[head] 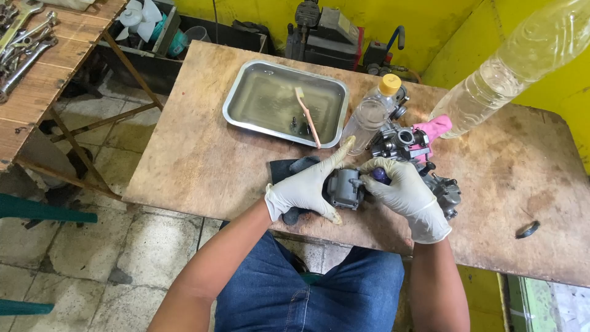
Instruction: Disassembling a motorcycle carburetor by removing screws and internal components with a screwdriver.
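Both my hands wear pale latex gloves and meet at the front edge of a wooden table (203,160). My left hand (305,187) wraps around a small grey metal carburetor body (344,187) and holds it over a dark cloth (284,171). My right hand (407,195) is closed on a tool with a purple handle (381,175), its tip against the grey part. More grey carburetor parts (402,142) and a pink tool handle (435,127) lie just behind my right hand.
A shallow metal tray (239,101) of liquid holds a toothbrush (308,117) and small parts. A clear bottle with a yellow cap (372,114) stands beside it; a large clear bottle (510,67) looms at top right. A black ring (527,230) lies right. Wrenches (21,46) rest on the left bench.
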